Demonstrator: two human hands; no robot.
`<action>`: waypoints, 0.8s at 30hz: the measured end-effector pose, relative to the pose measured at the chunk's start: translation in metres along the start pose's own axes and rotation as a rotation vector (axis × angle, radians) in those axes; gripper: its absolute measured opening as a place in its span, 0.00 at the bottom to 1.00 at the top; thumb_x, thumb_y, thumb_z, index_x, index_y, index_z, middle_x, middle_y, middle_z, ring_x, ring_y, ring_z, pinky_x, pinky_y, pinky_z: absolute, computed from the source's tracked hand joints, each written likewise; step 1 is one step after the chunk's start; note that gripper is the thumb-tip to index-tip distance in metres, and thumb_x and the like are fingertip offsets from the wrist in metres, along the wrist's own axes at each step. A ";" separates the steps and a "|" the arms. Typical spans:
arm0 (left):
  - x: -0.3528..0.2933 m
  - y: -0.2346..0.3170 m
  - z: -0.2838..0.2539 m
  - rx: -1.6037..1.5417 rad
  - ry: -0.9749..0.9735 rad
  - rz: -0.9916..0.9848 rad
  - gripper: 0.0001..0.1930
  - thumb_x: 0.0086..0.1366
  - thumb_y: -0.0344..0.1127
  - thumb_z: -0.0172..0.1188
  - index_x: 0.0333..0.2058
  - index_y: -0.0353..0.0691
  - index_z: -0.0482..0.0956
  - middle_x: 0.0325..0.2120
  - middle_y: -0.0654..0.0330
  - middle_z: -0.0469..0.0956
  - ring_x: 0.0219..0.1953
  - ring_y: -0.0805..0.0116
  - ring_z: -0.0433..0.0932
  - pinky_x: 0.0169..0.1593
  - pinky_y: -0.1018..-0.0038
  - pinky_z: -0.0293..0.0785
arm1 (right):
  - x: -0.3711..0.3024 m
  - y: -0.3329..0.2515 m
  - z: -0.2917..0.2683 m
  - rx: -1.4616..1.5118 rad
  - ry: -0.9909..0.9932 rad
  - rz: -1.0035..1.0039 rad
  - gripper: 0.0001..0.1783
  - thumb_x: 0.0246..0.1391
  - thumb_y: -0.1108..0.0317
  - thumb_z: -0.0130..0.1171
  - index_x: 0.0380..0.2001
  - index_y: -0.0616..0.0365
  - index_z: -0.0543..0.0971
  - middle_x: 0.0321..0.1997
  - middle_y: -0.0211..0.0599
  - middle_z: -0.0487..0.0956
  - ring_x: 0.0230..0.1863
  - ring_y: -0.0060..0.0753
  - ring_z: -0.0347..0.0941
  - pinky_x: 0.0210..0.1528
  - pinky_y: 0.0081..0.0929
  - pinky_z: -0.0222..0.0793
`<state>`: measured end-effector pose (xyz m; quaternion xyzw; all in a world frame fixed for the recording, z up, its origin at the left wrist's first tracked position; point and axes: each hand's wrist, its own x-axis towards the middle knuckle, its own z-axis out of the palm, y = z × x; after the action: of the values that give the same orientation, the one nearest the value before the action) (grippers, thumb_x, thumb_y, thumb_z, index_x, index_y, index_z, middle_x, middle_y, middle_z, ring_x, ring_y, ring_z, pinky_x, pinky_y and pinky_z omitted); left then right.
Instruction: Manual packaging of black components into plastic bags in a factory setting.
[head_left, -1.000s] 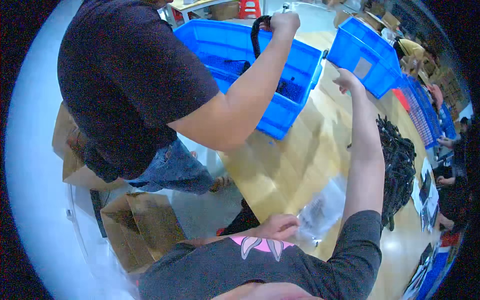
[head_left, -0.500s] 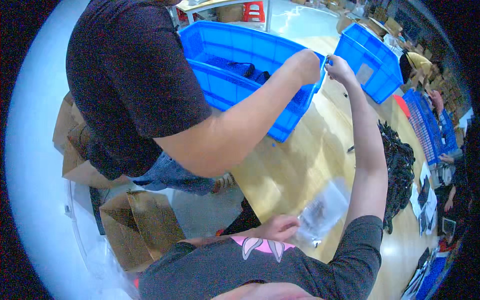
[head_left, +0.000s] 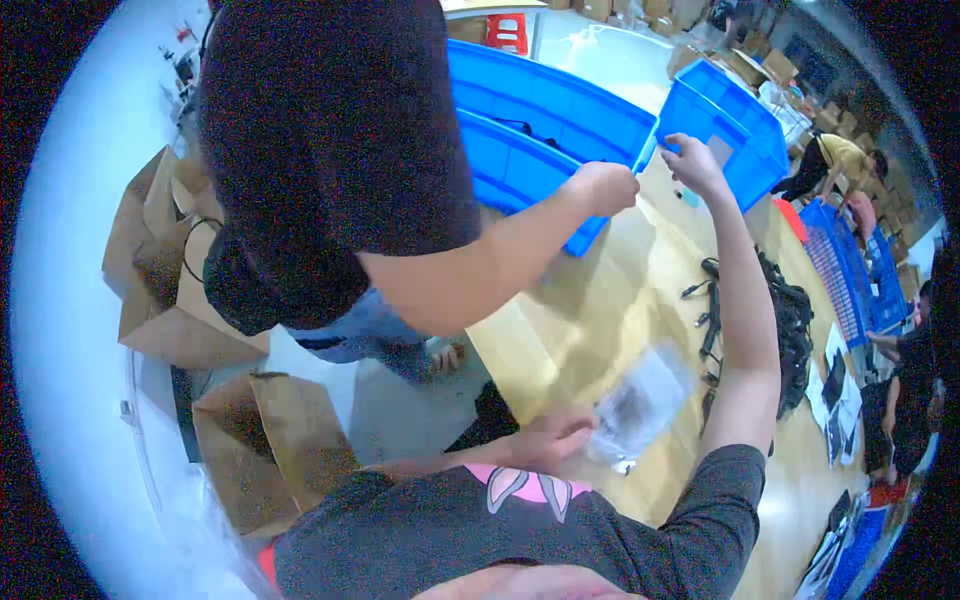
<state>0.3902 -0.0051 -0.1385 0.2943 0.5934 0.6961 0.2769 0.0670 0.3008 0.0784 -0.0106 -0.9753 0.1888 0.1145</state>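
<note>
My left hand (head_left: 560, 440) is closed at the near edge of the table, its fingertips on the edge of a clear plastic bag (head_left: 645, 400). The bag is blurred and has something dark inside that I cannot make out. My right arm reaches far across the table. At its end my right hand (head_left: 694, 165) hangs in front of a blue bin (head_left: 745, 120), thumb and fingers apart, with nothing visible between them. Just left of it is a co-worker's closed hand (head_left: 608, 188). Black cables (head_left: 790, 325) lie in a heap beside my right forearm.
A co-worker in a dark shirt (head_left: 330, 130) stands at the left, partly covering a long blue bin (head_left: 560, 95) with dark cables in it. Open cardboard boxes (head_left: 300, 430) are on the floor at left. A blue crate (head_left: 840, 270) and other people are at far right.
My right hand has come slightly back and its fingers have parted. The co-worker has shifted right, their hand dropping lower. The bag has moved a little; my left hand stays beside it.
</note>
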 end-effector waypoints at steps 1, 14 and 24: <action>0.003 0.004 -0.003 -0.011 -0.010 -0.073 0.08 0.68 0.31 0.54 0.43 0.37 0.77 0.31 0.61 0.77 0.35 0.73 0.76 0.40 0.72 0.74 | -0.001 0.003 -0.006 -0.005 0.011 0.005 0.22 0.55 0.60 0.58 0.51 0.61 0.79 0.33 0.49 0.83 0.28 0.40 0.80 0.38 0.37 0.75; 0.022 -0.009 -0.014 0.238 0.048 0.379 0.11 0.66 0.40 0.53 0.37 0.38 0.76 0.29 0.53 0.78 0.32 0.61 0.78 0.38 0.63 0.72 | 0.011 0.168 -0.047 -0.147 0.026 -0.381 0.24 0.59 0.58 0.61 0.54 0.63 0.78 0.36 0.42 0.83 0.33 0.34 0.78 0.36 0.31 0.73; -0.013 -0.032 0.033 0.326 0.158 0.419 0.09 0.65 0.37 0.55 0.38 0.38 0.76 0.31 0.53 0.79 0.33 0.58 0.78 0.39 0.63 0.73 | -0.294 0.025 -0.034 0.258 -0.289 -0.011 0.23 0.64 0.66 0.56 0.58 0.65 0.72 0.47 0.37 0.78 0.47 0.29 0.72 0.53 0.27 0.68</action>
<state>0.4243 0.0113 -0.1675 0.3963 0.6434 0.6543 0.0288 0.3605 0.3177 0.0350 0.0367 -0.9493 0.3111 -0.0252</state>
